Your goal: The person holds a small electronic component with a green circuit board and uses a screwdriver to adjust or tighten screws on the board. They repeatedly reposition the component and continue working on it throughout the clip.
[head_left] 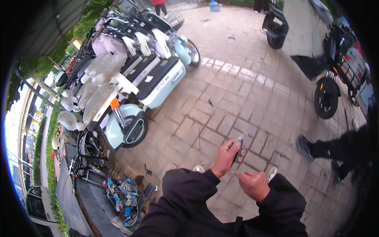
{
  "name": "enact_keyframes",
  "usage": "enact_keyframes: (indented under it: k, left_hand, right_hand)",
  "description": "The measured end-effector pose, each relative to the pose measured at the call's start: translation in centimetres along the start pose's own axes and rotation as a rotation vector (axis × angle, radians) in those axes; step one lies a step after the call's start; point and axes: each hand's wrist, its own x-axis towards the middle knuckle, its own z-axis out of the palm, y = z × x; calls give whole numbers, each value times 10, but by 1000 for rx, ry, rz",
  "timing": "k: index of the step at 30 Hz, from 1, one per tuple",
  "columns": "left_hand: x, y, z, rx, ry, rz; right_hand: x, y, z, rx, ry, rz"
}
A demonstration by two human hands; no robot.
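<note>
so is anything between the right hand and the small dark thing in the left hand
Nothing visible is: only a short open gap over the paving separates the right hand from the small dark object.

Scooters point(162, 87) stand left, a bike point(327, 98) right; between, above paving point(237, 104), left hand point(226, 156) is ahead of right hand point(255, 185).

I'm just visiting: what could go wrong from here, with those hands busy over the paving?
The left hand holds a small dark object, too small to identify; if the grip loosens, it could drop onto the brick paving.

Another person's dark shoe is off to the right; a step closer might jostle the work.

The pale-blue scooter stands tightly beside others, so a knock could perhaps tip it into them.
</note>
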Motion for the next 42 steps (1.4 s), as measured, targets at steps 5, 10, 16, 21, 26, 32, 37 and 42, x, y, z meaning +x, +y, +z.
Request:
enact_keyframes:
  k: [5, 10, 16, 21, 26, 32, 37, 42]
  left_hand:
    - [1, -8, -4, 126, -81, 116]
    - [2, -7, -1, -1, -26, 54]
    - [1, 3, 6, 55, -9, 68]
    - [2, -1, 6, 63, 6, 59]
    - [3, -3, 8, 45, 34, 25]
    - [3, -4, 6, 135, -20, 32]
    - [0, -5, 5, 180, -49, 57]
    - [1, -5, 5, 138, -41, 14]
  right_hand:
    - [-3, 7, 2, 452, -60, 286]
    - [0, 11, 4, 960, -204, 771]
    - [9, 12, -7, 1418, -261, 1095]
    - [-1, 15, 3, 1110, -174, 828]
    - [-10, 10, 14, 217, 11, 147]
    - [-2, 13, 2, 1156, -188, 849]
    - [0, 14, -6, 1489, -255, 1159]
    - [1, 15, -12, 1431, -303, 1071]
